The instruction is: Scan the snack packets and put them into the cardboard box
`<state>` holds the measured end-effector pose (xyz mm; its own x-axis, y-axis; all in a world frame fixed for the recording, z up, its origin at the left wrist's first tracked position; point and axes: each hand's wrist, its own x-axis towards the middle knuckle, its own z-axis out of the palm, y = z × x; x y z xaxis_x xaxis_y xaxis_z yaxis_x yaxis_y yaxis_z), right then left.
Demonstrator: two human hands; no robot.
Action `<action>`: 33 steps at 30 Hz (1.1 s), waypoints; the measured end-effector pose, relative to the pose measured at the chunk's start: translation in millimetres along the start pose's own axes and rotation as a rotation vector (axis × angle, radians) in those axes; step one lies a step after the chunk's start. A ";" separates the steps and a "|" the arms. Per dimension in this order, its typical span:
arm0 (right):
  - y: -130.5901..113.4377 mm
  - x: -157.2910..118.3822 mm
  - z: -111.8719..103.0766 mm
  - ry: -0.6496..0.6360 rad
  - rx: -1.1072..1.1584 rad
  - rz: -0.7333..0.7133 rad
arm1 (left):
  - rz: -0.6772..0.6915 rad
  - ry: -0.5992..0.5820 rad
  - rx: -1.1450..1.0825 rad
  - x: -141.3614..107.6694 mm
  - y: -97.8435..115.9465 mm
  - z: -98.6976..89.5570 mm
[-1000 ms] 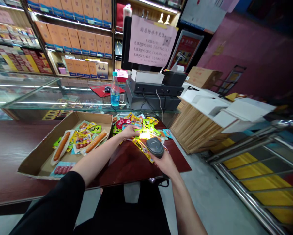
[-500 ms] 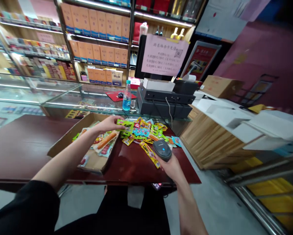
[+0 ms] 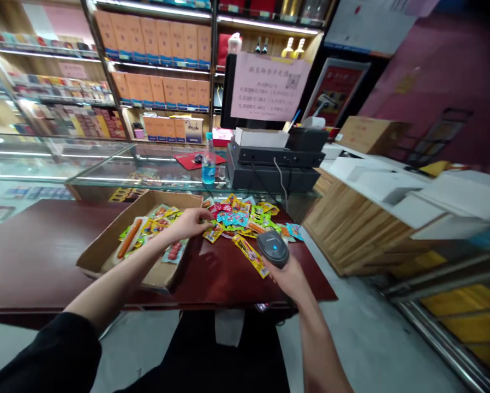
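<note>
My right hand (image 3: 289, 274) grips a dark grey barcode scanner (image 3: 273, 248) with a blue light, held above the near right part of the dark red table (image 3: 36, 256). My left hand (image 3: 189, 222) stretches over the right wall of a shallow cardboard box (image 3: 155, 275), fingers apart, and its fingertips touch the left edge of a pile of colourful snack packets (image 3: 245, 215). I see nothing held in it. The box holds sausages in clear wrap (image 3: 127, 244) and several yellow and green packets. A long yellow packet (image 3: 251, 255) lies just left of the scanner.
Behind the table runs a glass counter (image 3: 106, 169) with a bottle of blue liquid (image 3: 208, 164), a red mat and a black till unit (image 3: 273, 164) under a pink notice. Shelves of orange boxes fill the back wall. A wooden counter (image 3: 351, 229) stands to the right.
My left hand took a green packet from the pile, carried it over the box, and has come back to the pile's edge without it. The scanner stayed in my right hand.
</note>
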<state>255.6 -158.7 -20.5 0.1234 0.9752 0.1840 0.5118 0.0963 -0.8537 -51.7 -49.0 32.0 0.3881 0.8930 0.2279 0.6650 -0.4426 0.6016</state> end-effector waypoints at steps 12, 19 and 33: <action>19.7 -22.3 -34.6 0.102 -0.096 0.102 | 0.566 -0.363 0.181 55.6 26.5 142.3; 10.5 -14.9 -23.1 0.060 -0.075 0.115 | 0.475 -0.392 0.274 51.9 16.1 135.7; 8.5 -7.3 -18.1 0.064 -0.153 0.063 | 0.029 -0.083 -0.404 74.2 4.7 112.3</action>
<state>274.4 -168.6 -20.2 0.2103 0.9632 0.1675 0.6244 -0.0005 -0.7811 51.8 6.0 -34.2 0.4643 0.8635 0.1970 0.3554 -0.3853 0.8516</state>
